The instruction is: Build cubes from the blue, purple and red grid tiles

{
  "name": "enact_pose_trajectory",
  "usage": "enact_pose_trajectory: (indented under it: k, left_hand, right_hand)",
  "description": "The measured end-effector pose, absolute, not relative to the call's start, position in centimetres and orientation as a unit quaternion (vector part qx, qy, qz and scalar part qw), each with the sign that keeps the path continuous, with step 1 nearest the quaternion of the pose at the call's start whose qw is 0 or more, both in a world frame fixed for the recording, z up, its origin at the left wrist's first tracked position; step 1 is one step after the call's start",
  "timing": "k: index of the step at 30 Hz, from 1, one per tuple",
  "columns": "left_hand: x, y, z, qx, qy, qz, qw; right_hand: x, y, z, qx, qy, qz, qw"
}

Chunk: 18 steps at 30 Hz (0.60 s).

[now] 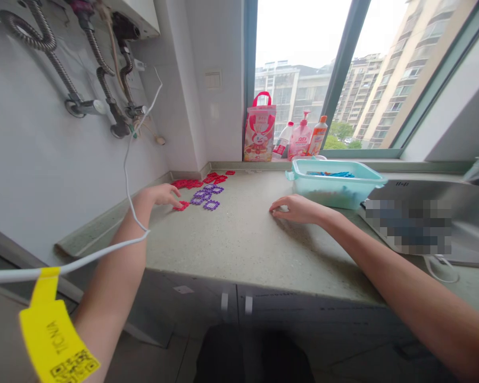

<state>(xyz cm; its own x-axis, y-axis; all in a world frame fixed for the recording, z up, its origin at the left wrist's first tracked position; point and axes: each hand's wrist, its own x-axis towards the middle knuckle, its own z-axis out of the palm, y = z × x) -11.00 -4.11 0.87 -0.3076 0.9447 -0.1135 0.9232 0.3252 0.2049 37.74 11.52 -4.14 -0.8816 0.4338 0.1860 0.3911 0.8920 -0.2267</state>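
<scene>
My left hand [162, 194] reaches to the back left of the grey counter [243, 244]. Its fingertips touch a red plastic piece [181, 206]; whether it grips the piece I cannot tell. Beside it lie several purple square pieces [206, 196]. More red pieces [199, 182] are spread toward the corner. My right hand [293, 208] rests palm down on the counter with fingers curled, in front of a light blue plastic tub [335, 183] that holds blue pieces.
A laptop [435, 218] lies at the right. A pink bag [259, 130] and bottles [303, 141] stand on the window sill. A white cable [127, 159] with a yellow tag [54, 335] hangs across the left, below wall pipes.
</scene>
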Motion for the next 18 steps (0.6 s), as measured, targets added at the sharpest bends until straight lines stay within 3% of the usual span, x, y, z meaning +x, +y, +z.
enact_pose_trajectory:
  k: [7, 13, 18]
  left_hand:
    - [-6.7, -0.7, -1.2, 0.658, 0.675, 0.296, -0.153]
    - [-4.7, 2.2, -4.6, 0.714, 0.686, 0.135, -0.030]
    - [-4.2, 2.7, -5.3, 0.759, 0.638, 0.131, 0.001]
  right_hand:
    - [37.5, 11.2, -3.8, -0.224, -0.964, 0.090, 0.114]
    - [37.4, 11.1, -3.8, -0.228, -0.962, 0.088, 0.125]
    - [37.2, 11.6, -4.2, -0.224, -0.961, 0.083, 0.136]
